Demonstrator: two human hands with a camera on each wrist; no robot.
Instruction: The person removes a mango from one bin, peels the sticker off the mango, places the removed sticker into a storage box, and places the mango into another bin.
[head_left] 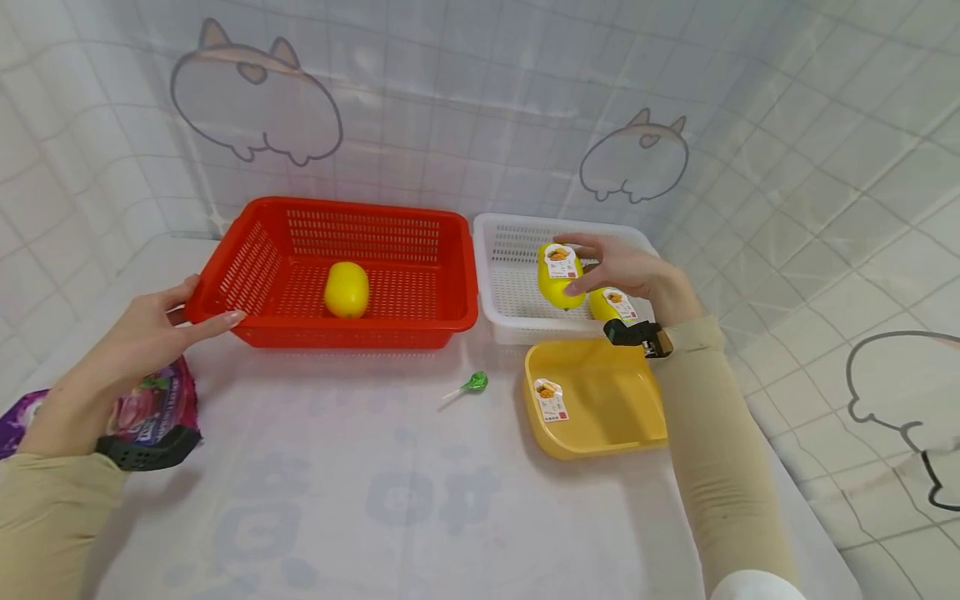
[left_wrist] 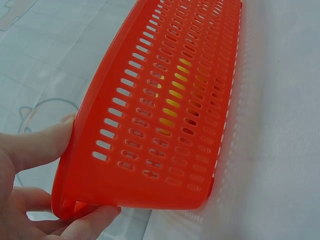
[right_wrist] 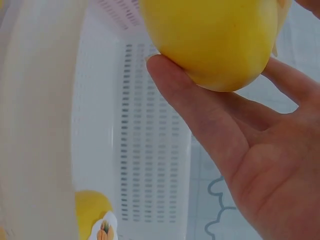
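My left hand (head_left: 142,342) grips the front left corner of a red plastic basket (head_left: 352,332); in the left wrist view, thumb and fingers pinch the basket rim (left_wrist: 75,165). A yellow lemon (head_left: 347,290) lies inside it. My right hand (head_left: 618,265) holds another lemon (head_left: 555,286), bearing a white sticker, above a white basket (head_left: 517,325). In the right wrist view the held lemon (right_wrist: 215,45) sits between thumb and fingers, its top cut off by the frame. A further stickered lemon (head_left: 603,307) lies in the white basket, partly hidden by my right wrist.
In front of the white basket stands a yellow tub (head_left: 600,417) with a sticker, its right side hidden by my forearm. A green lollipop (head_left: 474,382) lies left of it on the white tablecloth (head_left: 375,517). Purple packaging (head_left: 168,404) lies under my left wrist. Patterned curtains surround the table.
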